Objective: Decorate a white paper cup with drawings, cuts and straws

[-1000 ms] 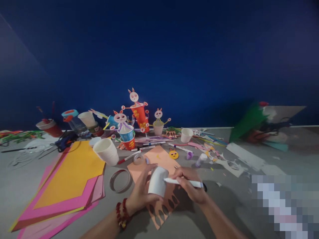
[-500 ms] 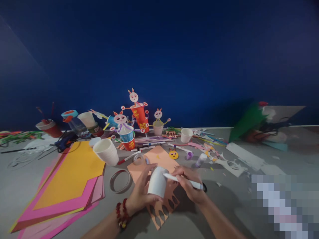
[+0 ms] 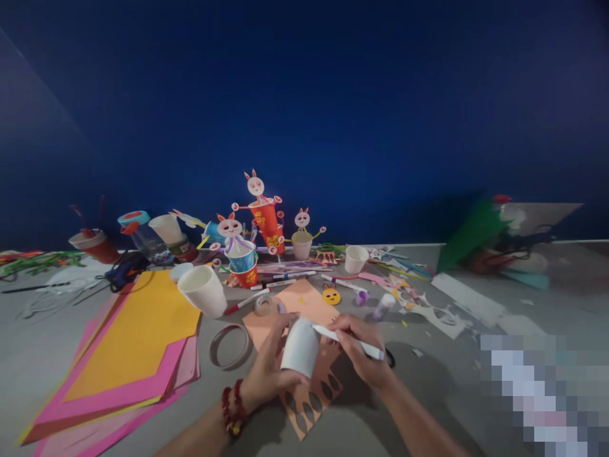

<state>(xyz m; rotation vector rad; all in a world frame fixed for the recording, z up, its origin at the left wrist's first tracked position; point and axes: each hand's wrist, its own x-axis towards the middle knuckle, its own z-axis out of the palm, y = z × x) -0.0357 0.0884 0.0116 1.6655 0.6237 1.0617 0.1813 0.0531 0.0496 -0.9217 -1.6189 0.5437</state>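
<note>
A white paper cup (image 3: 301,349) is gripped in my left hand (image 3: 267,365), thumb along its lower edge and fingers behind it. My right hand (image 3: 362,349) holds a white marker (image 3: 354,343) like a pen, its tip at the cup's upper right side. Beneath both hands lies a peach paper sheet (image 3: 301,295) with oval holes cut near its front corner. An orange bunny face cutout (image 3: 332,294) rests just beyond the right hand. Whether the marker has left a line on the cup is too small to tell.
Coloured paper sheets (image 3: 128,336) are stacked at left. A tape roll (image 3: 229,346) and a large white cup (image 3: 203,291) stand beside them. Behind are bunny figures on cups (image 3: 264,216). A glue stick (image 3: 383,307) and paper scraps (image 3: 440,316) lie to the right.
The marker has shifted slightly left along the cup's upper edge, and my right hand has moved a little with it. My left hand keeps its hold on the cup.
</note>
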